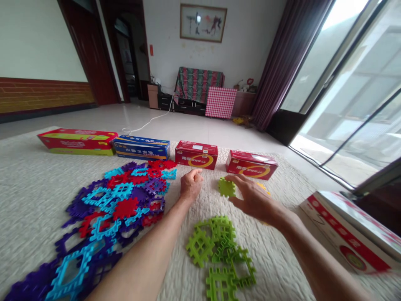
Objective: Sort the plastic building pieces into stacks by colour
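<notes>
Green tile [227, 187] lay just left of the right hand [252, 194], at the fingertips, on the far side of the rug [37, 184] from the body. That hand had its thumb and fingers parted, the index finger by the tile's upper right edge and the thumb just off its lower right corner; whether they touched or gripped it, I could not tell. The tile looked about as broad as it was deep, so it offered no clear long axis; its toothed edges all seemed equally reachable, with the right-hand edge closest. By my reading, that short sideways relation mattered most: the right hand was much the nearer.

The left hand [191, 184] rested farther off, left of the tile with bare rug between, curled into a loose fist; nothing showed in it, though its palm was hidden. A yellow piece [263, 188] peeped out behind the right hand.

Just beyond the right hand stood a red box [252, 164], and beyond the left hand its twin [196, 154]. Bodyward, between the forearms, lay the green pieces [222, 251]. Left of the left hand spread a mixed heap [125, 207] of purple, blue and red pieces. Right of the right forearm sat a white carton [351, 246].
</notes>
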The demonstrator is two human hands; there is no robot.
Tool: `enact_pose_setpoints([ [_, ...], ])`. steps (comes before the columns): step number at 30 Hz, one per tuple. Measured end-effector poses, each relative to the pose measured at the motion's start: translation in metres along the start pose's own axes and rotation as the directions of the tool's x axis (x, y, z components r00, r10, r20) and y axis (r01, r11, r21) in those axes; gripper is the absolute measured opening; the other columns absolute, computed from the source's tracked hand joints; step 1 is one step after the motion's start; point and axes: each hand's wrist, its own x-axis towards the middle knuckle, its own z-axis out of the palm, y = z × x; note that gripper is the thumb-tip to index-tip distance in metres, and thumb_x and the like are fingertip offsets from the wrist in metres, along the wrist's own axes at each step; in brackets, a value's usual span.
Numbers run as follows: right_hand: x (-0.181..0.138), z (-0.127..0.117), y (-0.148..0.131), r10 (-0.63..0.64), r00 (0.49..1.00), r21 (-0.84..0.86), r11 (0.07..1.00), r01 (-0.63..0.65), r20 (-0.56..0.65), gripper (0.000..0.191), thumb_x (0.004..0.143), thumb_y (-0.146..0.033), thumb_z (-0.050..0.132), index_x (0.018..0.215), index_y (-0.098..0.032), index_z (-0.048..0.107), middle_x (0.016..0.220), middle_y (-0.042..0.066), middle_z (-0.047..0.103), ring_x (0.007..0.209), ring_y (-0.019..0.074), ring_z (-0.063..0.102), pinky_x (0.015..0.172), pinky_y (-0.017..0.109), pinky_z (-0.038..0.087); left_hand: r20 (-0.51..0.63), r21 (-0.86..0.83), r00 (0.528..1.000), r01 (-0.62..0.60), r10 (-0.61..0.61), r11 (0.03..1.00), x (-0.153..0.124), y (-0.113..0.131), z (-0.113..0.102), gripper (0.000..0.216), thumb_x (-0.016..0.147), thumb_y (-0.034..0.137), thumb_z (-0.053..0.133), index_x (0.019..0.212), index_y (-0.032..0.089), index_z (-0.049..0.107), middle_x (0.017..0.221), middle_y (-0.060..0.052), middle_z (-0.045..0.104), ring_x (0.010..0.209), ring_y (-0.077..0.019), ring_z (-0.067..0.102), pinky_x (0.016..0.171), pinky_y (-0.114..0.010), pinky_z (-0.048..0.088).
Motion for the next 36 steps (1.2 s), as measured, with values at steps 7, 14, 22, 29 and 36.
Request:
enact_pose_setpoints([
  [7,0.013,0.033,0.037,0.085,0.987,-0.044,0.995,-0.092,-0.135,0.038,0.081,-0.023,0.052,0.118,-0.016,0.055,0.114,0.015,0.061,0.100,0.0275,0.059,0.087,0.046,0.049,0.006,0.026,1.000,-0.016,0.016,1.000,-0.001,0.001,0.000,0.036,0.076,0.013,0.044,0.101,0.015,0.070,0.073,-0.003,0.072,0.070,-0.0153,0.066,0.069,-0.025,0.051],
  [14,0.013,0.039,0.037,0.045,0.991,-0.060,0.997,-0.053,-0.130,0.043,0.079,-0.020,0.052,0.121,-0.016,0.055,0.125,0.017,0.057,0.109,0.0297,0.057,0.092,0.048,0.047,0.003,0.001,1.000,-0.019,0.019,1.000,0.000,-0.003,0.001,0.035,0.077,0.014,0.044,0.101,0.015,0.070,0.074,-0.004,0.072,0.068,-0.0153,0.066,0.068,-0.025,0.051],
  [22,0.018,0.057,0.035,-0.036,0.984,-0.046,0.999,0.029,-0.173,0.050,0.079,-0.025,0.052,0.129,-0.017,0.047,0.135,0.018,0.047,0.121,0.0331,0.050,0.096,0.051,0.045,-0.015,0.016,0.999,-0.042,0.042,0.999,-0.001,-0.001,0.004,0.036,0.078,0.012,0.043,0.101,0.016,0.071,0.071,-0.002,0.072,0.071,-0.0153,0.067,0.073,-0.026,0.052],
  [29,0.024,0.069,0.030,0.032,0.978,-0.013,0.999,-0.035,-0.205,0.062,0.077,-0.032,0.056,0.135,-0.017,0.038,0.144,0.020,0.034,0.133,0.0353,0.037,0.102,0.052,0.041,-0.017,-0.001,0.999,-0.036,0.036,0.999,-0.003,0.004,0.002,0.035,0.078,0.012,0.044,0.100,0.016,0.071,0.072,-0.002,0.072,0.071,-0.0152,0.067,0.076,-0.027,0.053],
  [36,0.026,0.074,0.020,0.088,0.965,-0.028,0.995,-0.098,-0.246,0.061,0.077,-0.034,0.057,0.133,-0.017,0.040,0.139,0.019,0.040,0.130,0.0352,0.039,0.102,0.052,0.041,-0.014,-0.002,1.000,-0.026,0.026,1.000,-0.003,0.004,0.002,0.035,0.078,0.012,0.044,0.101,0.017,0.070,0.073,-0.002,0.073,0.069,-0.0147,0.067,0.077,-0.027,0.053],
])
